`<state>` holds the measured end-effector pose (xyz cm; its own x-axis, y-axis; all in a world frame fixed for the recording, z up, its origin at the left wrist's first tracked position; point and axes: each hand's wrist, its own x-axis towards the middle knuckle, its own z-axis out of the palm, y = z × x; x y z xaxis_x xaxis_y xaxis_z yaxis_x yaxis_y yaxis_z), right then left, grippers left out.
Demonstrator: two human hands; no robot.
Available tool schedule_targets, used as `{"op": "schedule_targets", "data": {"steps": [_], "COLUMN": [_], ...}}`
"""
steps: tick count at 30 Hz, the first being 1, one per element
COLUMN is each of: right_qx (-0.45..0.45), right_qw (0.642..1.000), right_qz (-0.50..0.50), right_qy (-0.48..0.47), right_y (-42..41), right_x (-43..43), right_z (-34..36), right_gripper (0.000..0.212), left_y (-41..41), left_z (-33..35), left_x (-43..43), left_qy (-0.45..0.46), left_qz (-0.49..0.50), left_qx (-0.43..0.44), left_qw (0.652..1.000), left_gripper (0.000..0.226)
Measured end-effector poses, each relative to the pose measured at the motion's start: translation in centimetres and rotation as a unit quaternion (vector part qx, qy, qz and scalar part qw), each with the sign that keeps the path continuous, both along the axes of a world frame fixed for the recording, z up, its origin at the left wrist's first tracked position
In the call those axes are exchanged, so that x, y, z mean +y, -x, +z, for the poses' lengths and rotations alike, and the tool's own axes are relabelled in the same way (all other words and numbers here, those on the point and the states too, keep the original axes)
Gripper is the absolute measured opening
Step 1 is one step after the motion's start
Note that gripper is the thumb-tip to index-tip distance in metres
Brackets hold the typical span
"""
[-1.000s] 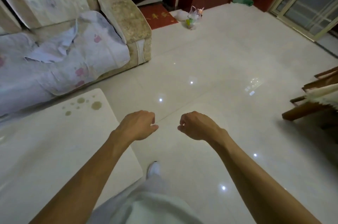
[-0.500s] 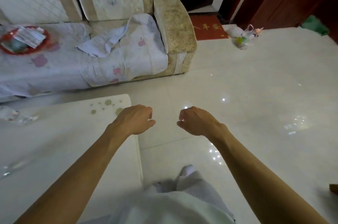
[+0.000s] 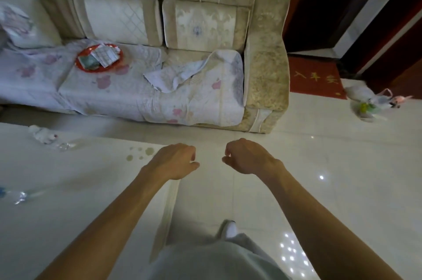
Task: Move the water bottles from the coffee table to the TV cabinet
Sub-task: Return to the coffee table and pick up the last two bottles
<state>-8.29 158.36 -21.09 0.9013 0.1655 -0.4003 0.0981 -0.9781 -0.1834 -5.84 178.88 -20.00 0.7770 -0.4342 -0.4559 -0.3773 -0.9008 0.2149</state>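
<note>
A white coffee table (image 3: pixel 75 188) fills the lower left. On it lie two clear water bottles, both blurred: one near the far edge (image 3: pixel 65 145), one at the left border (image 3: pixel 17 196). My left hand (image 3: pixel 174 161) hovers over the table's right end with fingers loosely curled and nothing in it. Over the floor just right of the table, my right hand (image 3: pixel 245 156) hangs the same way, also holding nothing. The TV cabinet is out of view.
A beige sofa (image 3: pixel 265 69) with a floral cover stands behind the table, a red tray (image 3: pixel 100 58) on its seat. Crumpled white tissue (image 3: pixel 42 134) lies on the table. A red doormat (image 3: pixel 315 77) and plastic bags (image 3: pixel 370 106) sit at right on the glossy tiled floor.
The view has swung left: the sofa and table now fill more of the frame and the bottles have come into sight. Both hands stay loosely curled in front of me.
</note>
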Motion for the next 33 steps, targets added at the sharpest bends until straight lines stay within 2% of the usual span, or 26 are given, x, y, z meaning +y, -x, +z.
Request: {"op": "schedule_targets", "data": {"steps": [6, 13, 17, 21, 26, 33], "right_qx": [-0.028, -0.002, 0.018, 0.026, 0.035, 0.036], "right_qw": [0.997, 0.988, 0.982, 0.976, 0.971, 0.953], "right_qz": [0.071, 0.152, 0.186, 0.215, 0.237, 0.299], "right_qy": [0.002, -0.001, 0.001, 0.009, 0.02, 0.029], "right_y": [-7.3, -14.6, -19.4, -25.5, -34.1, -44.1], "right_x": [-3.4, -2.4, -0.7, 1.6, 4.3, 10.6], "right_z": [1.5, 0.6, 0.1, 0.1, 1.2, 1.2], "right_gripper": [0.037, 0.039, 0.039, 0.04, 0.038, 0.038], "left_y": [-4.0, -8.9, -12.8, -18.4, -25.9, -32.7], "left_z": [2.3, 2.1, 0.3, -1.3, -0.5, 0.1], "left_x": [-4.3, -3.1, -1.7, -1.0, 1.6, 7.6], "left_qy": [0.016, -0.005, -0.021, 0.009, 0.021, 0.006], "left_qz": [0.058, 0.139, 0.173, 0.194, 0.208, 0.281], "left_qx": [-0.034, -0.031, -0.014, 0.004, -0.035, -0.028], "left_qw": [0.998, 0.99, 0.985, 0.981, 0.977, 0.959], "left_gripper": [0.034, 0.034, 0.036, 0.035, 0.037, 0.035]}}
